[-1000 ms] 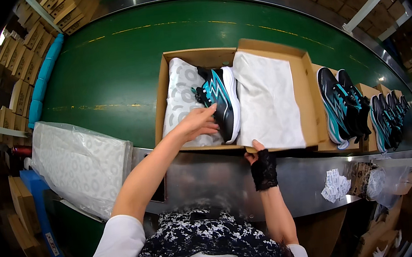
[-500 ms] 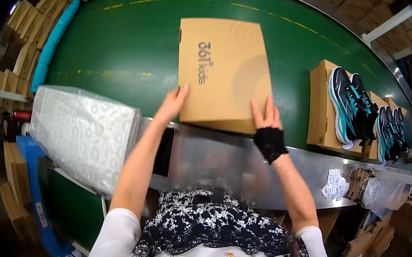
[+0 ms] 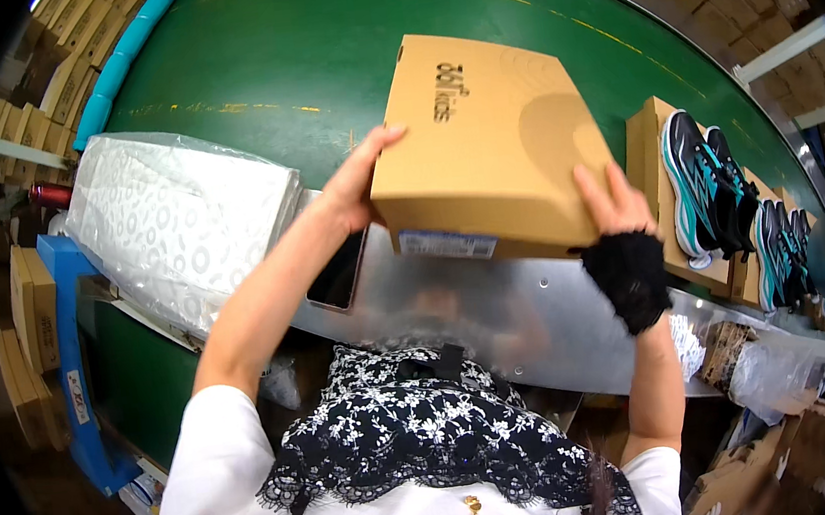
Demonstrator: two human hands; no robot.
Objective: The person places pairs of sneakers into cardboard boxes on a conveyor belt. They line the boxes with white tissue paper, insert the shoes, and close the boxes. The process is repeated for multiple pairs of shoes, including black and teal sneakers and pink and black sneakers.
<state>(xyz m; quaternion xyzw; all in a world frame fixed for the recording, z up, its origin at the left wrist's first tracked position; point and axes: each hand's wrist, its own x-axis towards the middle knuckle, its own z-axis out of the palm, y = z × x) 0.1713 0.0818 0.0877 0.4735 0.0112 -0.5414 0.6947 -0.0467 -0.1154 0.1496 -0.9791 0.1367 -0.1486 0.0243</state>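
Note:
A closed brown shoebox [image 3: 505,137] is held between my two hands over the near edge of the green conveyor belt [image 3: 250,48]. It is tilted, so its near side with a blue-and-white label [image 3: 446,245] faces me. My left hand [image 3: 361,179] grips the box's left side, the thumb on the lid's edge and the other fingers partly hidden. On the right corner, my right hand [image 3: 616,204] is closed round the box with fingers on the lid; a black fingerless cover [image 3: 628,280] wraps its wrist.
At left lies a stack of white patterned paper [image 3: 186,206] in clear plastic. A dark phone [image 3: 339,275] rests on the metal ledge [image 3: 499,319]. Black-and-teal sneakers [image 3: 695,188] stand against open boxes on the right. A blue frame [image 3: 82,363] is at lower left.
Both hands have lifted the shoebox's near side and shifted it to the right, bringing its labelled side into sight. The view has also moved slightly.

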